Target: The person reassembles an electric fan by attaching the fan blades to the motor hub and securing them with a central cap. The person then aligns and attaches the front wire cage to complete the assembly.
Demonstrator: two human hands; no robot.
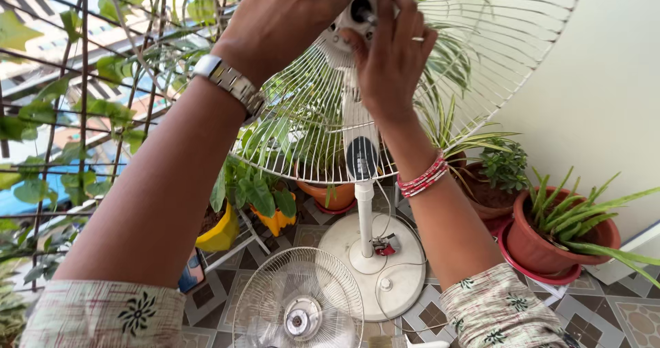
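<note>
Here, a tiled floor (605,320) with a dark-and-pale geometric pattern; a plain pale wall (605,80) to the right of the pedestal fan (362,148); a dark metal railing (82,114) with leafy creeper to its left, with buildings blurred beyond. Fan stands on a round white base (402,272), thin white cord looped over it; white post rises from base to a dark oval control panel. Rear grille (481,52), white wire, radial spokes with ringed rim, mounted on the fan head; motor hub (361,11) at its centre, white with a dark middle. Detached front grille (299,300), same wire, lies flat on the floor just beside the base, on its left. Both arms raised to the hub; left hand (282,18), steel wristwatch on wrist, back of hand to camera, fingers curled onto the hub's left side; right hand (392,59), ring on one finger, red-and-white bangles at wrist, fingers bent and closed around the hub from the right and below. Patterned pale sleeves at both elbows. Terracotta pots (543,245) with spiky plants right of the base; yellow pots (223,234) left of the post, behind the grille.
</note>
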